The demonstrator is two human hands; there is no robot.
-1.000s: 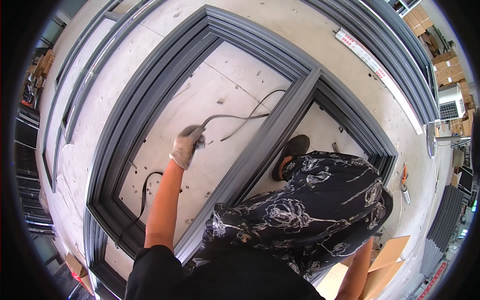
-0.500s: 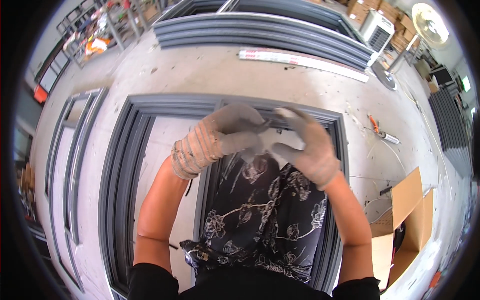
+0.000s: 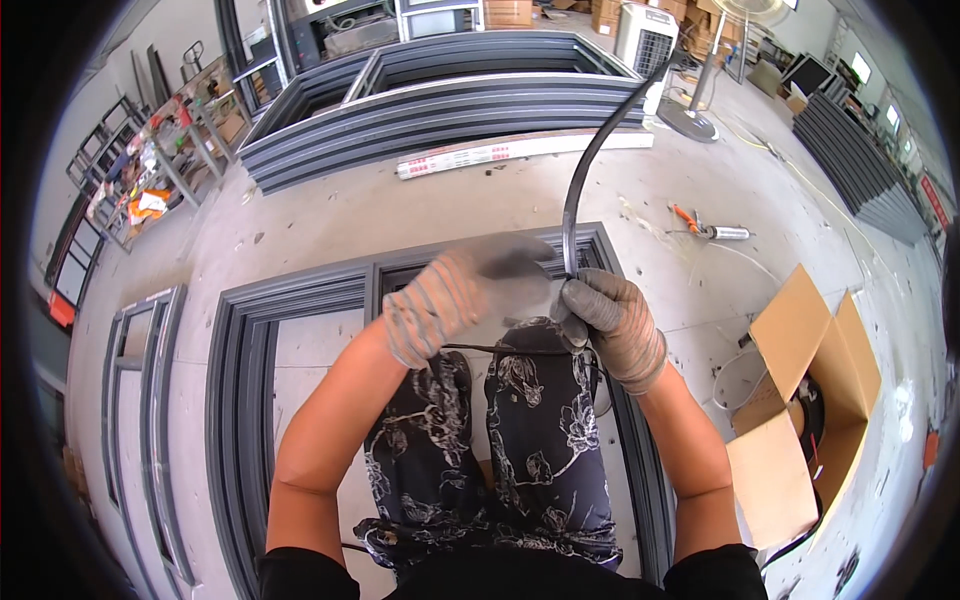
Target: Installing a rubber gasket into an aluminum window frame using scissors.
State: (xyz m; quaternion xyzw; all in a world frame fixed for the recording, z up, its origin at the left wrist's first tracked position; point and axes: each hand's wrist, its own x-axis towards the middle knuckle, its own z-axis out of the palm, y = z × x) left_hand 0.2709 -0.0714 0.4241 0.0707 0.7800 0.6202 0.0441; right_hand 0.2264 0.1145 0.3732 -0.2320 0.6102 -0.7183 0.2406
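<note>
A long black flexible strip, like rubber sealing strip [image 3: 573, 205], rises in a curve from my right hand [image 3: 612, 318] toward the upper right. The gloved fingers of that hand are closed and pinch it near the frame's far side. Just left of it, my left hand [image 3: 485, 290], also in a grey glove, is smeared by motion; whether it grips the strip cannot be told. A thin black length [image 3: 500, 349] crosses over my knees, its link to the raised strip hidden by my hands. Beneath me lies a dark grey window or door frame [image 3: 300, 290] on the floor.
To the right stand an open cardboard box [image 3: 775, 450] with black coiled material inside and a caulking gun [image 3: 725, 232] on the floor. Stacked grey frames [image 3: 450, 115] lie beyond, with a long white bar [image 3: 520, 150] before them. Another slim frame [image 3: 155, 400] lies left.
The black strip now stands up from my right hand, which has closed on it and come lower. My left hand has shifted slightly right and down. The view has tilted up, and my knees have parted.
</note>
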